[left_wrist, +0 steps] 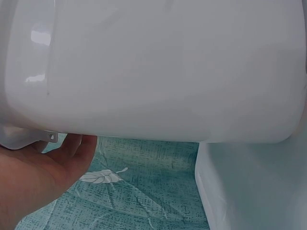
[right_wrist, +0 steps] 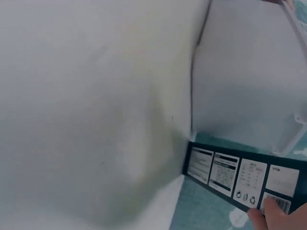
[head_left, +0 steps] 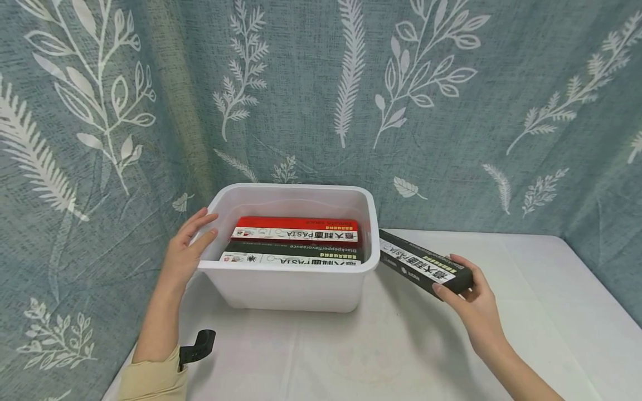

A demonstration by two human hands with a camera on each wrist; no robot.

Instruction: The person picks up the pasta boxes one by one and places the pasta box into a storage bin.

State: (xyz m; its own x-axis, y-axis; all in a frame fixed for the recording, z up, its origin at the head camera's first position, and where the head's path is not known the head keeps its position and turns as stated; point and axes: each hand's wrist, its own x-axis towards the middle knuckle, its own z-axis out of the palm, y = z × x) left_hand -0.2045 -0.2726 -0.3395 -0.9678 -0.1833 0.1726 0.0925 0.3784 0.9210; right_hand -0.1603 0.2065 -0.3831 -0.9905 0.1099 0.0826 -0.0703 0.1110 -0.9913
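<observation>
A white plastic bin (head_left: 296,287) stands on the table, and my left hand (head_left: 188,250) grips its left rim. From the left wrist view, the fingers of the left hand (left_wrist: 57,167) show just past the edge of the bin's wall (left_wrist: 158,72). Inside the bin lie a red pasta box (head_left: 301,224) and a black pasta box (head_left: 296,249), side by side. My right hand (head_left: 473,306) holds another black pasta box (head_left: 421,262) by its near end, thumb on one side. This box slants, its far end close to the bin's right wall. Printed label panels on the held box (right_wrist: 225,172) face the right wrist camera.
A white cloth covers the table (head_left: 526,312). Behind it hangs a blue-green curtain (head_left: 301,111) with white leaf patterns, also along the left. A black bracket (head_left: 198,348) sticks out from the left sleeve (head_left: 155,379).
</observation>
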